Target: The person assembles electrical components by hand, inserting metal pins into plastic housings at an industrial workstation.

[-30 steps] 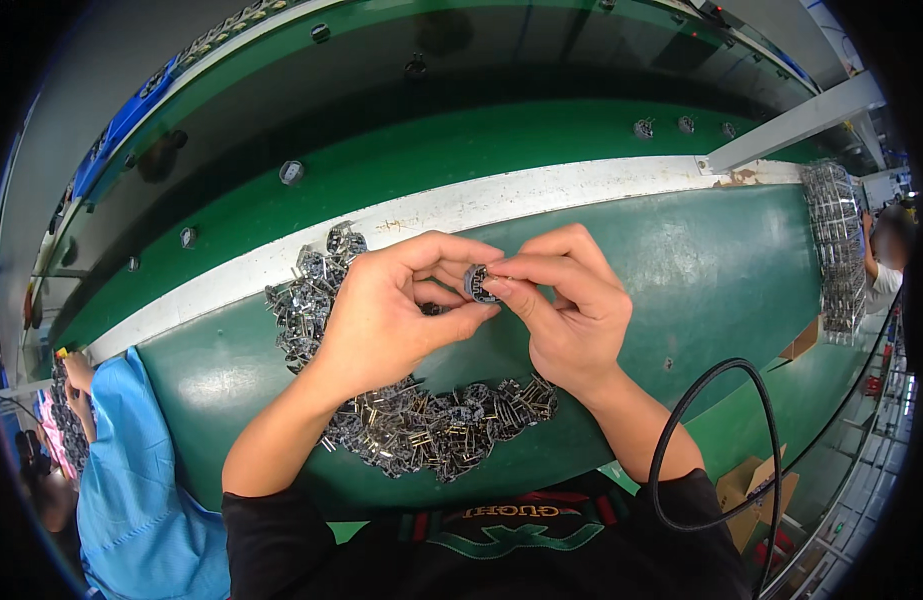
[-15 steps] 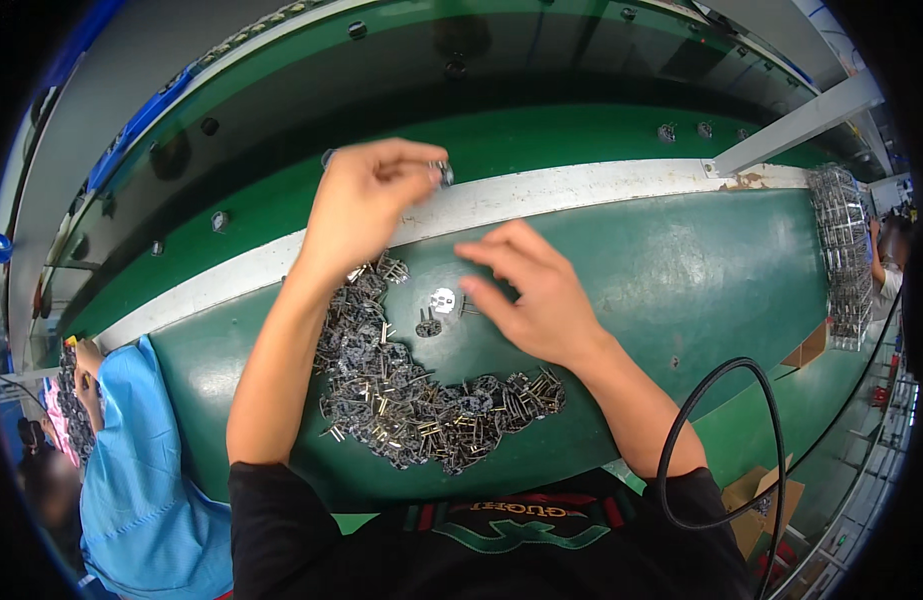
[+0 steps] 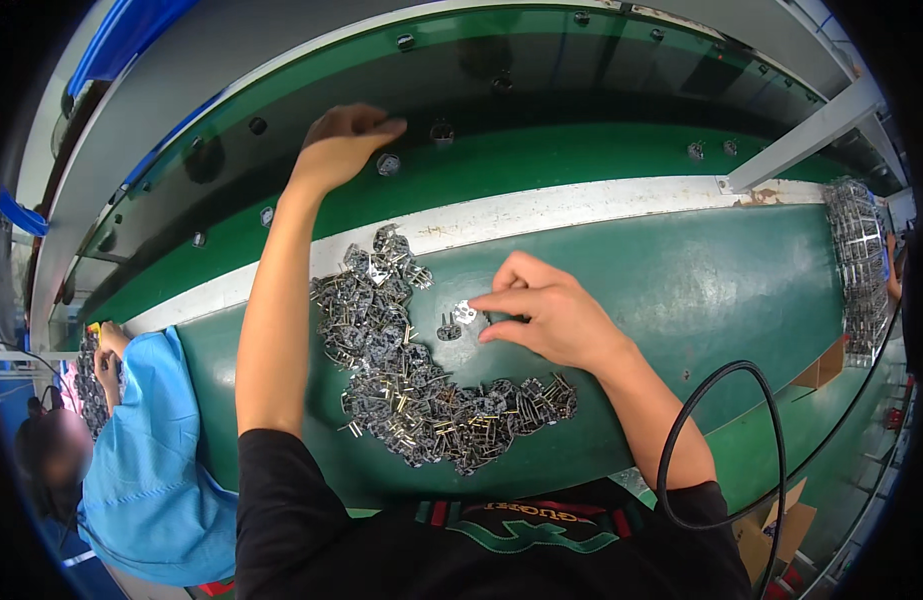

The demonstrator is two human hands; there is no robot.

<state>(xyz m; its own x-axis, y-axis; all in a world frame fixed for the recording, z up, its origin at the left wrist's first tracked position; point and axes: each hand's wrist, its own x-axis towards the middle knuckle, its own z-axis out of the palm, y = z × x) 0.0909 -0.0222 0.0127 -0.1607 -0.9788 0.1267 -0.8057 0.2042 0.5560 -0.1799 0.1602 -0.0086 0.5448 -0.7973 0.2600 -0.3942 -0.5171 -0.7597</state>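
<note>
Two loose pieces lie on the green table (image 3: pixel 741 270) to the left of the right hand (image 3: pixel 556 315): a pale flat piece (image 3: pixel 463 313) and a dark round piece (image 3: pixel 449 331) with pins. The pale flat piece is the nearer, just beside the forefinger tip; the dark round piece lies a little further left and slightly closer to the person. Its pins point away from the person, toward the white rail (image 3: pixel 581 195); the pale one shows no clear long axis. The right hand is much the nearer to both. The left hand (image 3: pixel 343 145) is well apart, over the belt (image 3: pixel 551 160) beyond the rail, near a grey disc (image 3: pixel 387 164) lying there. A curved pile of pinned pieces (image 3: pixel 381 340) sits left of the loose pair.

Right thumb and forefinger are parted, with a visible gap. The left fingertips are blurred; cannot tell whether they are closed or grip anything.

Unresolved: a dark sliver (image 3: pixel 487 319) shows between right thumb and forefinger, contact not determinable. The other right fingers are largely hidden behind the forefinger.
</note>
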